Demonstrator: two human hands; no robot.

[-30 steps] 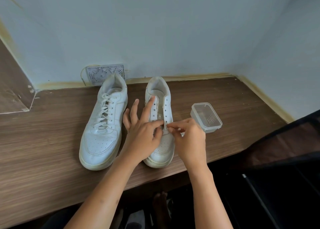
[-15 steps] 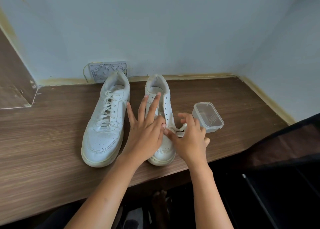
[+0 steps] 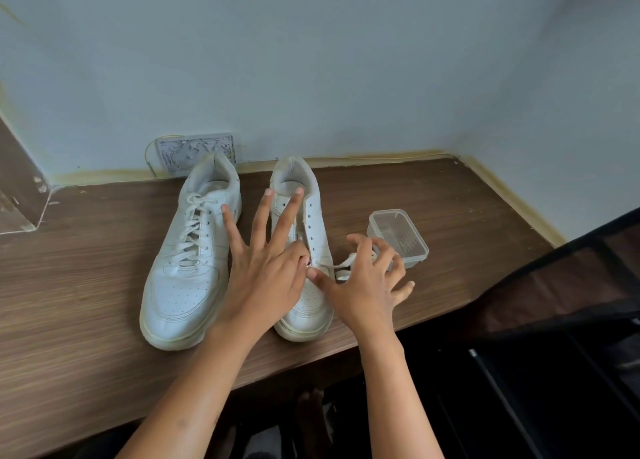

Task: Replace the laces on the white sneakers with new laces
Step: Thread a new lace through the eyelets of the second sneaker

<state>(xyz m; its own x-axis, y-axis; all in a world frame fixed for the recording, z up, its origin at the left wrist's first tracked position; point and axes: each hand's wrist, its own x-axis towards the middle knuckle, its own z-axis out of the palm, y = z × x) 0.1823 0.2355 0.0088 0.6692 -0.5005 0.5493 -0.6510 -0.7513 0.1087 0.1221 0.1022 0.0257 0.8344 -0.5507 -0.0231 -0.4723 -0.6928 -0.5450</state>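
Threading a new lace into the right-hand sneaker, at the lowest pair of eyelets by the look of it. Both white sneakers are standing side by side on the wooden worktop, toes toward the person, heels toward the wall.

Left hand is lying over the vamp of the right-hand sneaker, three fingers splayed straight up along the eyelet row, thumb and forefinger meeting at the lowest eyelet; probably pinning the shoe down and steadying the lace end there, though whether they are truly pinching it I cannot tell.

Right hand is sitting just beside the shoe's outer edge, fingers curled around the loose run of lace, thumb reaching in toward the same eyelet. Judging this as drawing slack through, so the lace is being kept gathered off the worktop.

The left-hand sneaker is already laced up to the top and is not being touched. Upper eyelets of the right-hand sneaker are showing bare, so most of this shoe's lacing is remaining.

A clear plastic box is resting open near the right hand, within easy reach; contents too faint to name.
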